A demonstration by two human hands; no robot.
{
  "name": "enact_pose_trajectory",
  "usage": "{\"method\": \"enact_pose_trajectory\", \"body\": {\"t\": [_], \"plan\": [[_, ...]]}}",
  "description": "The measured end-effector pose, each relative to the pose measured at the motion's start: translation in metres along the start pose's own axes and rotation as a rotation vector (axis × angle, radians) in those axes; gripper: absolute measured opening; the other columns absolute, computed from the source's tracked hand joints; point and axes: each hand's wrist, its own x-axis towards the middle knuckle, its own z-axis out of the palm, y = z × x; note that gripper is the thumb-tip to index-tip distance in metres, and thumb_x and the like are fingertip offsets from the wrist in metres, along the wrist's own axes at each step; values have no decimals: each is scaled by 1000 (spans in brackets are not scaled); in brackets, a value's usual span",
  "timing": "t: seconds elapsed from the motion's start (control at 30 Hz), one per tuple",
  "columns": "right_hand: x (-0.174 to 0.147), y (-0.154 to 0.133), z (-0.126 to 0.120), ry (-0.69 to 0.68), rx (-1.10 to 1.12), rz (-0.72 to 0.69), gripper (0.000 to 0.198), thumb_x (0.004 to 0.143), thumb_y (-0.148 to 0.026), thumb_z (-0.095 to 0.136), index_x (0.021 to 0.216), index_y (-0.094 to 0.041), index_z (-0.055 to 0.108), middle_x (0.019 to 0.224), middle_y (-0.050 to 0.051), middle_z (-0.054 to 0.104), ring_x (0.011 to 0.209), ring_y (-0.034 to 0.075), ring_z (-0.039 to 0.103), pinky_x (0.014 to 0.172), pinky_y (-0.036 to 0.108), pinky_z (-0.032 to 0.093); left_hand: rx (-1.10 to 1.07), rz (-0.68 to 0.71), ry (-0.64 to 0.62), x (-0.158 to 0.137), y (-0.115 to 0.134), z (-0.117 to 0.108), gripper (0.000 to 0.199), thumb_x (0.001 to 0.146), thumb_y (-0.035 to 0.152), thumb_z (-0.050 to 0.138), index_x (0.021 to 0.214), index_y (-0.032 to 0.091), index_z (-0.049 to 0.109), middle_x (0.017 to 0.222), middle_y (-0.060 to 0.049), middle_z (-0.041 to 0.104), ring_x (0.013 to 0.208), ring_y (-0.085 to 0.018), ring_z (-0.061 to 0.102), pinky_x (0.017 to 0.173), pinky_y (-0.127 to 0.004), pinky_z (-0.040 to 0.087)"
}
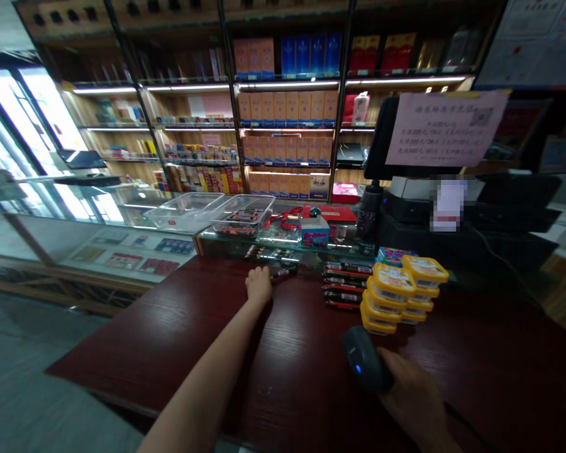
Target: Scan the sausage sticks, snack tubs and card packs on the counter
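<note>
My left hand (pixel 258 285) is reached out to the far side of the dark red counter (pixel 283 377). Its fingers are closed on one end of a slim black-wrapped snack stick (pixel 284 273) that points right. In my right hand (pixel 412 393), low at the right, is a black barcode scanner (pixel 365 360) with a small blue light, its head tilted up and left. Several similar black and red packs (pixel 345 286) lie in a row beyond the scanner. Beside them stand stacks of clear tubs with yellow lids (pixel 391 281).
Clear plastic bins (pixel 245 214), a small blue-pink box (pixel 314 233) and a dark bottle (pixel 370 211) stand on the glass ledge behind. A monitor (pixel 382 138) with a paper notice rises at the right. Glass display cases (pixel 122 248) run left; stocked shelves (pixel 287 126) line the wall.
</note>
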Motion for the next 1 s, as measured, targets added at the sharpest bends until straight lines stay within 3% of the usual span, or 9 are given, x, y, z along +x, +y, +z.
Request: {"method": "enact_pose_trajectory", "body": {"t": [0.17,0.27,0.37,0.57,0.67,0.83,0.9,1.0], "plan": [[-1,9,8,60,-7,-31,35,71,-13,54,104,-22,55,92,4,72,77,19,68,69,29,49,34,64,93,24,-12,2,28,89,19,36,96,22,63,109,-13,54,109,-28,42,93,-43,34],[1,10,8,90,-18,-39,36,69,-13,53,104,-23,55,89,2,73,72,18,69,65,28,50,-30,67,27,25,-5,11,32,88,19,38,106,25,64,113,-13,54,110,-28,44,91,-42,38],[1,10,6,95,-23,-26,35,69,-14,53,103,-23,56,89,2,73,72,18,69,64,28,50,-110,155,-20,18,8,25,39,89,24,43,126,29,53,129,-13,48,122,-29,40,96,-43,37],[-2,9,7,9,-32,29,36,70,-14,52,104,-23,57,91,2,72,75,19,68,67,29,50,-128,261,-110,21,6,41,47,91,30,43,137,22,42,150,-16,29,140,-33,22,108,-45,29],[-3,10,8,-8,-58,43,36,71,-15,52,106,-22,57,96,5,72,80,21,68,69,30,50,-129,332,-139,35,-10,41,48,91,26,43,139,19,41,150,-17,28,141,-30,22,110,-42,27],[2,6,5,-24,-40,61,37,70,-13,51,105,-24,57,97,4,72,82,20,67,72,30,49,-126,395,-218,51,-28,35,49,89,25,45,138,25,40,152,-12,29,141,-27,23,110,-44,28],[4,4,2,-32,-22,60,35,71,-13,50,103,-24,58,95,4,72,81,20,67,71,29,49,-93,362,-219,47,-23,31,50,88,27,48,138,25,40,152,-13,28,141,-29,22,110,-49,26],[6,1,-3,-14,-6,56,32,72,-12,49,101,-23,59,94,4,71,81,19,66,71,29,48,-131,341,-98,28,0,24,46,88,27,47,133,20,44,146,-16,36,137,-29,30,109,-47,28]]}}
